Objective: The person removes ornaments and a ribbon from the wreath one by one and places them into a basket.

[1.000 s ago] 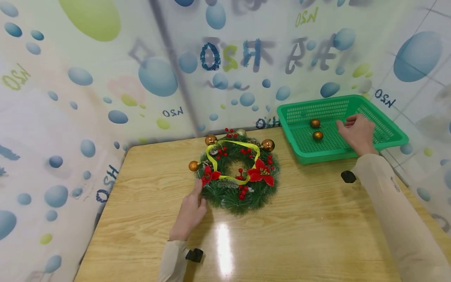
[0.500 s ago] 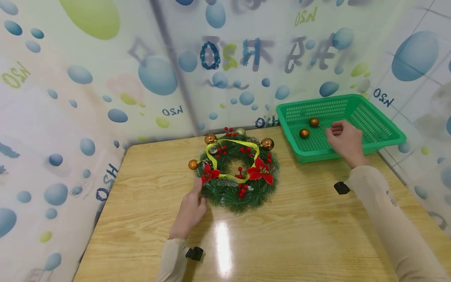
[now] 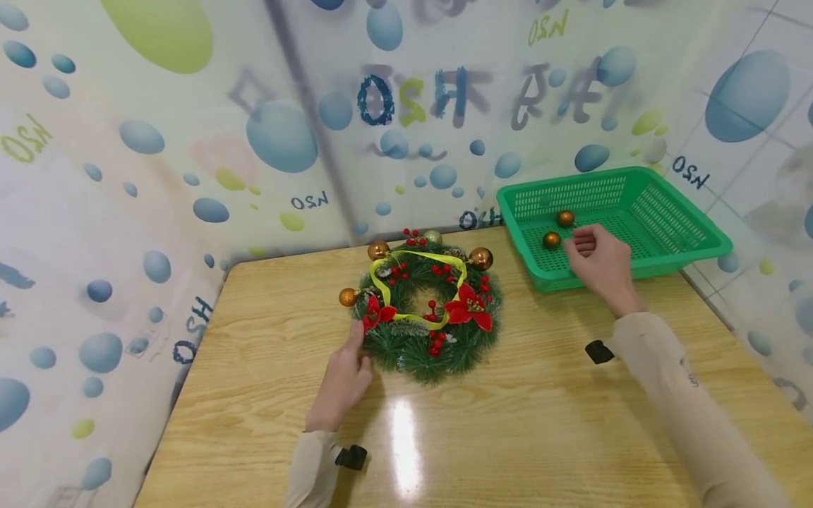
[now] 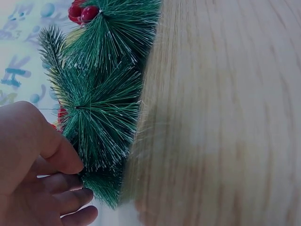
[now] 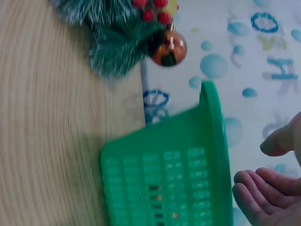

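- The left hand point(image 3: 343, 381) rests on the wooden surface point(image 3: 540, 416), fingers relaxed, fingertips touching the green needles at the near-left edge of the wreath point(image 3: 425, 310).
- The wreath lies flat near the middle of the surface, with red flowers, a yellow ribbon and golden balls.
- The right hand point(image 3: 600, 264) hovers over the near rim of the green basket point(image 3: 692, 247), fingers loosely curled, holding nothing.
- Two golden baubles point(image 3: 551, 240) lie inside the basket, just beside its fingertips.

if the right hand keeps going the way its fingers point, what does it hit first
Most likely the nearer gold ball in the green basket. The right hand hangs over the basket's near edge, fingers aimed left toward that ball. Its height above the basket floor is unclear, so it might pass just over the ball.
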`<state>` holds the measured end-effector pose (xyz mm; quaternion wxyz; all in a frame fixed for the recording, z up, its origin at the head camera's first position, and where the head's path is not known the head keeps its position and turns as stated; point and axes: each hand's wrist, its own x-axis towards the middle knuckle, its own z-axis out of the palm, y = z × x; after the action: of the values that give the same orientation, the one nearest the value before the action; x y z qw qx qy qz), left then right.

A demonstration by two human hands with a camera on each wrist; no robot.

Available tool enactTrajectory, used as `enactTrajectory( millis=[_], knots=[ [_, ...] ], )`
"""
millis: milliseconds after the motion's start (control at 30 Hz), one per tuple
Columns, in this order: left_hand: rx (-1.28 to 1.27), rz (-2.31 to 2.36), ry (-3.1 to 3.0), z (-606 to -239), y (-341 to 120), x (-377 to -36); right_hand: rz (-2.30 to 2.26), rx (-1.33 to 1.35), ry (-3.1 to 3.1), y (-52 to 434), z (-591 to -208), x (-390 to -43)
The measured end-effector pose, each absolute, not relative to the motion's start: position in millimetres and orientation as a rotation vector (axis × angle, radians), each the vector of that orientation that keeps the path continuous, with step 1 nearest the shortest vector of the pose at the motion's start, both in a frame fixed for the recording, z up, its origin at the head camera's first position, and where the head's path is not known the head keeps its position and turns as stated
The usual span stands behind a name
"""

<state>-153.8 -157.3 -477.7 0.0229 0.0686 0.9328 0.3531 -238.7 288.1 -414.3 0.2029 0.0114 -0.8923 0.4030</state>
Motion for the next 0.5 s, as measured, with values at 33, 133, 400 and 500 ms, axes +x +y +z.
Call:
enactTrajectory(
  millis=[33, 133, 400, 500],
  knots=[
    [0.212, 1.093, 2.888, -477.9, -157.3, -153.6, 1.130, 0.044, -2.486, 284.7, -413.9, -237.0],
    [0.196, 1.096, 2.886, -477.7, -156.9, -153.2, 1.137, 0.085, -2.466, 273.6, -411.8, -232.5],
    [0.195, 1.081, 2.893, -478.4, -157.3, -153.6, 1.127, 0.233, -2.404, 243.7, -410.7, -223.1],
    [0.199, 1.081, 2.893, -478.1, -157.6, -153.8, 1.136, 0.277, -2.410, 233.9, -412.3, -220.2]
  ],
)
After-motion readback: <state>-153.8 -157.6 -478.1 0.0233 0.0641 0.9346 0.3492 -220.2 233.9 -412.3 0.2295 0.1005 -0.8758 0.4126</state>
